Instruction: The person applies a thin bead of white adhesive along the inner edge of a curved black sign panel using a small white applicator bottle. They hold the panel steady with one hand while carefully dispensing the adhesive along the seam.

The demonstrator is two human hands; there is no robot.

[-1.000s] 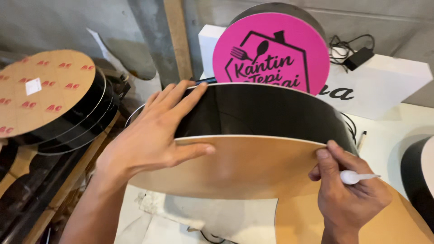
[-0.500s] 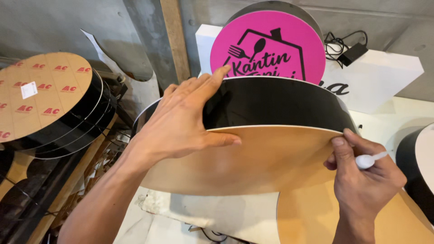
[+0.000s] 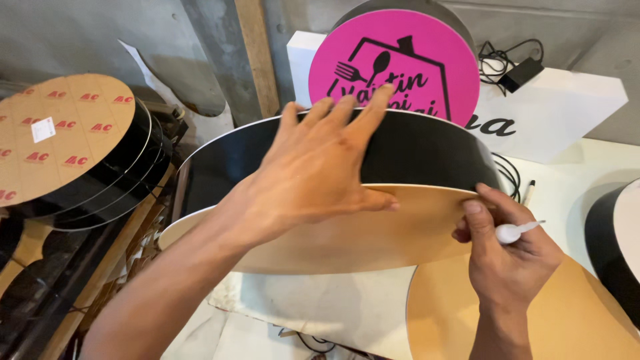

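Observation:
A round sign box with a black side band (image 3: 427,150) and a tan disc face (image 3: 347,233) stands tilted in front of me. My left hand (image 3: 320,170) lies flat across the black band, fingers spread and reaching over its upper rim, thumb on the seam with the tan disc. My right hand (image 3: 510,250) pinches the band's right edge against the disc and holds a small white tool (image 3: 517,230) between its fingers.
A pink round sign (image 3: 393,67) leans behind on a white box (image 3: 553,113) with a black adapter and cable (image 3: 517,70). Stacked black discs with tan protective film (image 3: 63,130) sit at left. A tan sheet (image 3: 587,313) lies lower right, another black-edged disc (image 3: 610,240) at far right.
My left hand has slid to the right along the black band. My right hand has moved slightly right along the disc's edge, and the view has shifted a little.

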